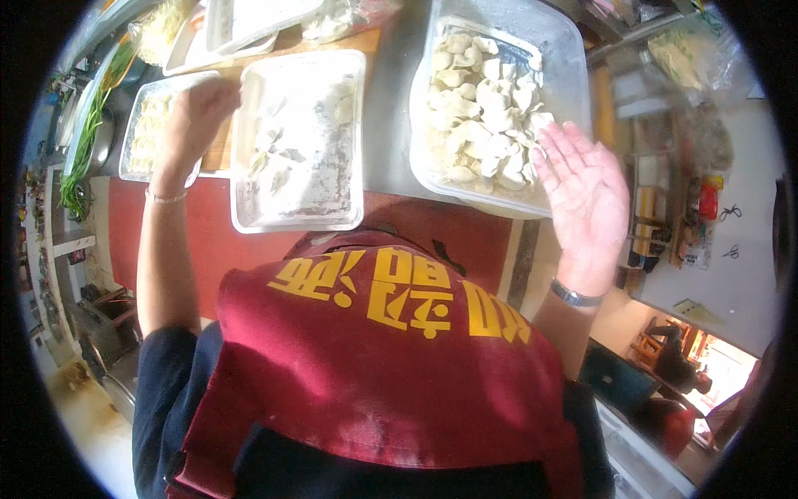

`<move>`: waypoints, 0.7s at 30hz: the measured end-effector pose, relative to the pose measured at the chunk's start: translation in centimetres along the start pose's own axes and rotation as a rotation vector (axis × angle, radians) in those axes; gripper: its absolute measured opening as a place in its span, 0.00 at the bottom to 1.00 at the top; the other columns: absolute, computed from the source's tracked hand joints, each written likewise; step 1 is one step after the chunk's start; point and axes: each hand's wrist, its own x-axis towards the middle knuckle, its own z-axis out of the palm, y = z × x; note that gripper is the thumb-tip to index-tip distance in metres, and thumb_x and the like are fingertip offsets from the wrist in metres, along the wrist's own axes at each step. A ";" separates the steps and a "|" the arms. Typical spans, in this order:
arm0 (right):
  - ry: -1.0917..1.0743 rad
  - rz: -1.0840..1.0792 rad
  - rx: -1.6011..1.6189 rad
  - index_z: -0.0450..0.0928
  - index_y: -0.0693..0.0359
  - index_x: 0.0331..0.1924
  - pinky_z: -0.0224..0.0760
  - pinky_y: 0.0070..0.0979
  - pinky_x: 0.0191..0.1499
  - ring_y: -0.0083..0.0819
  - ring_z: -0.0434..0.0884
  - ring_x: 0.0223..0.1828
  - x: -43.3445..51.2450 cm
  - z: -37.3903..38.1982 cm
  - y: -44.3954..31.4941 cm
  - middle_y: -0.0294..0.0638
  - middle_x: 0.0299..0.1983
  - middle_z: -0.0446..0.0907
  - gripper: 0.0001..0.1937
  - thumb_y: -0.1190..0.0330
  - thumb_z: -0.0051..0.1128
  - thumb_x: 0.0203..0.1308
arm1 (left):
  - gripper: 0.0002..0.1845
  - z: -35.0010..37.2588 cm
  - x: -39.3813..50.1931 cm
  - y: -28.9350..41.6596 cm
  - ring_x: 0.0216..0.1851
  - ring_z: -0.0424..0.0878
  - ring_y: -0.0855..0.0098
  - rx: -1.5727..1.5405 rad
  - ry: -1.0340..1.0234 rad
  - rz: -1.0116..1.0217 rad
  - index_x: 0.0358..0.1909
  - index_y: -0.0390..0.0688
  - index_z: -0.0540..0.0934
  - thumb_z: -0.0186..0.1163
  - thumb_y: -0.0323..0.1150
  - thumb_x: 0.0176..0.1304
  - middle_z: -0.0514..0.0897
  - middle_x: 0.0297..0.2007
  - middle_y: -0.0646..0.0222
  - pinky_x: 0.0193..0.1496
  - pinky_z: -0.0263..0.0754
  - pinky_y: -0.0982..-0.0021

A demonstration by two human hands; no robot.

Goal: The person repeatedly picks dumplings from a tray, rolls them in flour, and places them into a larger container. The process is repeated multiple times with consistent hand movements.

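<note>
A large translucent plastic tub (pixel 573 68) holds a heap of flour-dusted dumplings (pixel 486 106). At its right side, my right hand (pixel 580 187) is spread with the palm showing. Its fingertips overlap the edge of the heap, and nothing is gripped in it. In front of me stands a white plastic tray (pixel 299 221) with a few dumplings (pixel 274 153), partly washed out by glare. My left hand (pixel 202 115) is blurred over the gap between that tray and a smaller tray (pixel 131 168) of dumplings in rows. Its bent fingers hide whether it holds anything.
Stacked trays (pixel 249 37) and a bag (pixel 330 25) rest on a wooden board (pixel 365 43) at the back. Green stalks (pixel 87 150) lie at far left. Scissors (pixel 729 212) are on a pale surface at right. A person (pixel 673 362) is in the background.
</note>
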 end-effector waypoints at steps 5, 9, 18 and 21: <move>-0.512 0.092 -0.154 0.73 0.71 0.54 0.73 0.39 0.60 0.43 0.79 0.56 -0.6 4.8 6.6 0.54 0.53 0.79 0.19 0.62 0.43 0.73 | 0.33 1.9 -5.0 -6.8 0.59 0.76 0.61 -0.003 -0.211 0.032 0.63 0.42 0.73 0.72 0.34 0.54 0.77 0.58 0.57 0.62 0.70 0.63; -0.813 0.369 -0.472 0.78 0.68 0.50 0.78 0.25 0.47 0.30 0.83 0.43 -0.1 8.9 15.4 0.45 0.44 0.83 0.14 0.65 0.52 0.72 | 0.61 5.2 -6.6 -9.2 0.79 0.44 0.66 0.427 -0.375 0.240 0.78 0.51 0.52 0.77 0.48 0.44 0.49 0.78 0.64 0.75 0.37 0.33; -0.502 -0.383 -1.484 0.78 0.69 0.52 0.73 0.35 0.57 0.44 0.81 0.52 7.6 14.0 27.5 0.54 0.47 0.81 0.18 0.77 0.58 0.55 | 0.57 5.9 -8.1 -7.8 0.79 0.45 0.63 0.750 -0.292 0.286 0.76 0.43 0.55 0.71 0.56 0.49 0.55 0.76 0.59 0.75 0.36 0.34; -0.435 -0.552 -1.798 0.75 0.68 0.55 0.65 0.41 0.64 0.52 0.74 0.59 11.0 16.2 28.4 0.60 0.53 0.77 0.23 0.79 0.54 0.52 | 0.55 6.2 -7.3 -6.9 0.79 0.47 0.58 0.781 -0.270 0.278 0.74 0.36 0.55 0.70 0.54 0.52 0.61 0.73 0.52 0.76 0.37 0.38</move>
